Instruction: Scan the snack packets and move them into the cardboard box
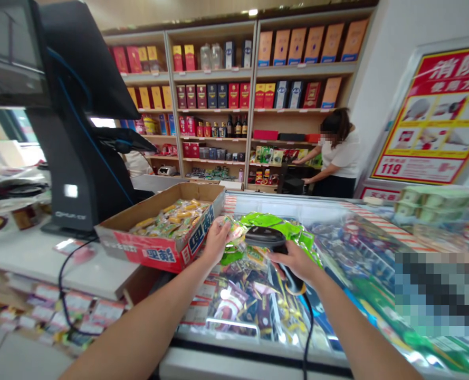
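Observation:
My right hand [295,259] is wrapped round the handle of a black barcode scanner [266,236], whose cable hangs down toward me. The scanner's head points left, at a small shiny snack packet [237,232]. That packet is pinched in the fingers of my left hand [218,240], close to the scanner. Behind and beneath the scanner lies a large bright green plastic bag [297,232] on the glass freezer top. A cardboard box [139,252] of small wrapped snacks [171,217] stands just left of my left hand.
Under the glass, the freezer [242,353] holds many wrapped packs. A black checkout terminal [84,158] stands on the white counter [111,272] at left. Egg cartons [436,206] sit at right. Beyond, a person [337,153] works beside shelves [210,74] of boxed bottles.

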{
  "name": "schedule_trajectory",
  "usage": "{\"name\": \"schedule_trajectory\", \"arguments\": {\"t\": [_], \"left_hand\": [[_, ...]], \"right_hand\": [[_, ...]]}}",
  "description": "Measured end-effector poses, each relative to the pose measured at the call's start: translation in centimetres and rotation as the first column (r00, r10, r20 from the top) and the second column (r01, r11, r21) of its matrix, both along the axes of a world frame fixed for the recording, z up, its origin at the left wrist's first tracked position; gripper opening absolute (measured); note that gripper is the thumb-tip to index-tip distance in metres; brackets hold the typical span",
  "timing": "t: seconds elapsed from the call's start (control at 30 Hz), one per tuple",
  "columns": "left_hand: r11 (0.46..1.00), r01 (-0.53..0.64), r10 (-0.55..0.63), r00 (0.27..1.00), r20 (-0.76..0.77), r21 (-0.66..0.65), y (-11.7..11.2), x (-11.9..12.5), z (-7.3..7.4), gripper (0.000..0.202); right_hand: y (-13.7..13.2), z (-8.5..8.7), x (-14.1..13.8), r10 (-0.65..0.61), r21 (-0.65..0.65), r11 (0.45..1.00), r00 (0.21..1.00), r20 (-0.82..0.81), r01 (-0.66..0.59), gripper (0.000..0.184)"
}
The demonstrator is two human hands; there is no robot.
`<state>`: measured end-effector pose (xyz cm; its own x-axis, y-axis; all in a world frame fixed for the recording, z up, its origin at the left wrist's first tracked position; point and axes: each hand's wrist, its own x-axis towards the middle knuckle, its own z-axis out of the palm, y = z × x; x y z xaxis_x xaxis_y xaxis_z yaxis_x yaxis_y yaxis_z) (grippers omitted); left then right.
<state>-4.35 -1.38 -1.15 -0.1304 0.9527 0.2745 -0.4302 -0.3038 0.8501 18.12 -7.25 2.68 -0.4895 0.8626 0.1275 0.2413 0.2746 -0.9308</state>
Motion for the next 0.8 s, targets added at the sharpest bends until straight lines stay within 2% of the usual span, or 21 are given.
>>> {"name": "schedule_trajectory", "arguments": {"t": [0.37, 0.47, 0.53, 0.63, 0.8], "left_hand": [[1.000, 0.000, 0.001, 1.000, -0.031, 0.029, 0.1, -0.1, 0.0, 0.050], [0.989, -0.080, 0.098, 0.983, -0.155, 0.123, 0.5, -0.6, -0.3, 0.042], [0.967, -0.142, 0.192, 0.951, -0.243, 0.211, 0.9, -1.1, -0.5, 0.036], [0.936, -0.222, 0.310, 0.886, -0.343, 0.273, 1.6, -1.5, -0.7, 0.032], [0.913, -0.192, 0.353, 0.813, -0.462, 0.360, 1.5, -1.0, -0.5, 0.030]], "right_hand": [[0.1, -0.3, 0.0, -0.020, 0.009, 1.000, 0.999, -0.026, 0.020, 0.031], [0.3, -0.3, -0.1, -0.077, 0.006, 0.997, 0.994, -0.080, 0.078, 0.029], [0.4, -0.5, -0.2, -0.143, -0.008, 0.990, 0.979, -0.143, 0.144, 0.027], [0.7, -0.7, -0.2, -0.218, -0.051, 0.976, 0.945, -0.245, 0.212, 0.027], [0.7, -0.6, -0.2, -0.235, -0.060, 0.972, 0.921, -0.312, 0.227, 0.029]]}}
